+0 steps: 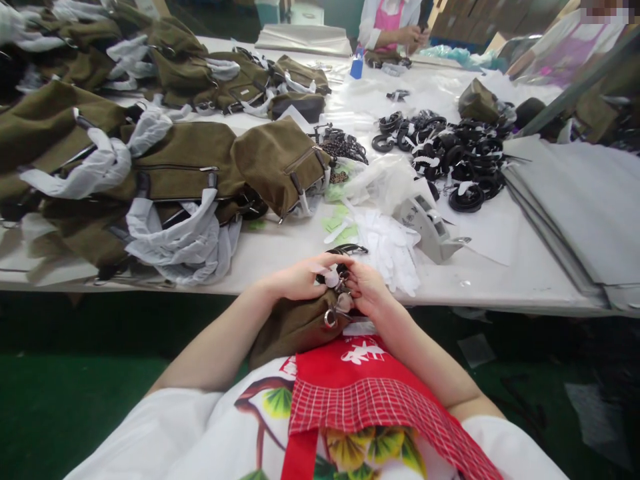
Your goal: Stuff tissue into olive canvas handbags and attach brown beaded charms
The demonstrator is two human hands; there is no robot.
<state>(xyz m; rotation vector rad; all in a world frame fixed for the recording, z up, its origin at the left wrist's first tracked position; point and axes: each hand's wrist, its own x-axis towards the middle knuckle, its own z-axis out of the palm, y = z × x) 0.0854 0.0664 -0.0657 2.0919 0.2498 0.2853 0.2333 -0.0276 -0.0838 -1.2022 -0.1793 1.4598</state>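
An olive handbag (295,327) rests between my body and the table's front edge, with metal rings and a clasp on its near side. My left hand (300,277) is closed on a black strap (353,249) above the bag. From the other side my right hand (369,287) has its fingers bent round the same strap and its metal fittings. A bit of whitish wrapping (327,275) shows at the left fingertips. Part of the strap and the fittings is hidden by the fingers.
Olive bags with white-wrapped handles (183,160) crowd the table's left. Coiled black straps (455,153) lie at the right, near a tape dispenser (427,223) and white gloves (383,243). Grey sheets (575,207) are stacked far right. Two people (390,27) work across the table.
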